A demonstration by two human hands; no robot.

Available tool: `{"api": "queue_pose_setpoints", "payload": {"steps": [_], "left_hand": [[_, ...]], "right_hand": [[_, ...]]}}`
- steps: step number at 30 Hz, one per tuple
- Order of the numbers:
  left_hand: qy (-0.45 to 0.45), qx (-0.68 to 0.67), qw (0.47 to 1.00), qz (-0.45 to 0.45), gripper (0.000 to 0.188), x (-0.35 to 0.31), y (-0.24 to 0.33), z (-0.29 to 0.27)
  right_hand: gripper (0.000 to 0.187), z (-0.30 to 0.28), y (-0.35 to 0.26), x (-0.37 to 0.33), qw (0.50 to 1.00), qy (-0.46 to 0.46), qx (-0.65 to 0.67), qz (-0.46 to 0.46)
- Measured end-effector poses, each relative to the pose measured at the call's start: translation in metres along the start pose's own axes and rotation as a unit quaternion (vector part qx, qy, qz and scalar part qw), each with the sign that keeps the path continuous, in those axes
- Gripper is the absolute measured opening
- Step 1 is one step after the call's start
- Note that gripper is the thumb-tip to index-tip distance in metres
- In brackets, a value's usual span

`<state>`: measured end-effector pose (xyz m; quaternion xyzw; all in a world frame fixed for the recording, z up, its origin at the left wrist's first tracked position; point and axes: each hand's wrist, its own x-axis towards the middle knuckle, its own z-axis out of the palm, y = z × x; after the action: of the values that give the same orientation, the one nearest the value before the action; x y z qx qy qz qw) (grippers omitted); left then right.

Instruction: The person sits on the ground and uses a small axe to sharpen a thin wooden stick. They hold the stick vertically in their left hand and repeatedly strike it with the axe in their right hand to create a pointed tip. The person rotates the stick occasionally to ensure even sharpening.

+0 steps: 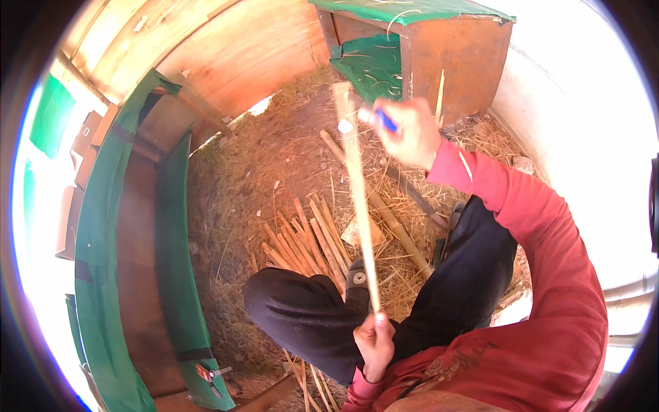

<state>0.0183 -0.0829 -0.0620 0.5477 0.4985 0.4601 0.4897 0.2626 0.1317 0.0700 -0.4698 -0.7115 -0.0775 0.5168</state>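
My left hand (375, 345) is closed around the lower end of a long pale wooden strip (361, 206), which slants up and away from my lap. Near the strip's far end, my right hand (415, 134) is raised and wrapped round a blue-handled tool (386, 121). Motion blurs this hand, and the tool's exact kind does not show. A small white patch (345, 126) appears against the strip just left of the tool; I cannot make out what it is.
Several cut sticks (312, 237) lie in a pile beyond my bent leg. A pole (395, 223) crosses the straw-strewn ground (240, 178). A wooden cabinet (453, 65) with green sheeting stands at the far right, a green-covered shelf (103, 254) at left, bearing a small tool (211, 374).
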Motion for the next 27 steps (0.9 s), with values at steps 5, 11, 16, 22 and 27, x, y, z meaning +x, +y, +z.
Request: {"api": "queue_pose_setpoints", "payload": {"steps": [5, 11, 16, 22, 27], "left_hand": [[0.033, -0.082, 0.996, 0.007, 0.049, 0.017, 0.021, -0.008], [0.004, -0.095, 0.995, -0.031, 0.041, 0.020, 0.029, -0.012], [-0.007, -0.138, 0.989, -0.053, 0.029, 0.023, 0.033, -0.014], [-0.022, -0.167, 0.985, -0.027, 0.028, 0.046, 0.041, -0.017], [-0.109, -0.186, 0.976, -0.040, 0.032, 0.091, 0.080, -0.037]], "right_hand": [[0.010, 0.025, -0.031, -0.031, 0.966, -0.170, 0.167, -0.105], [0.029, 0.019, -0.045, -0.017, 0.958, -0.232, 0.166, -0.027], [0.030, 0.029, -0.032, -0.031, 0.942, -0.291, 0.165, -0.034], [0.028, 0.017, -0.048, -0.024, 0.922, -0.358, 0.144, -0.032], [0.028, 0.022, -0.048, -0.024, 0.957, -0.238, 0.159, -0.039]]}}
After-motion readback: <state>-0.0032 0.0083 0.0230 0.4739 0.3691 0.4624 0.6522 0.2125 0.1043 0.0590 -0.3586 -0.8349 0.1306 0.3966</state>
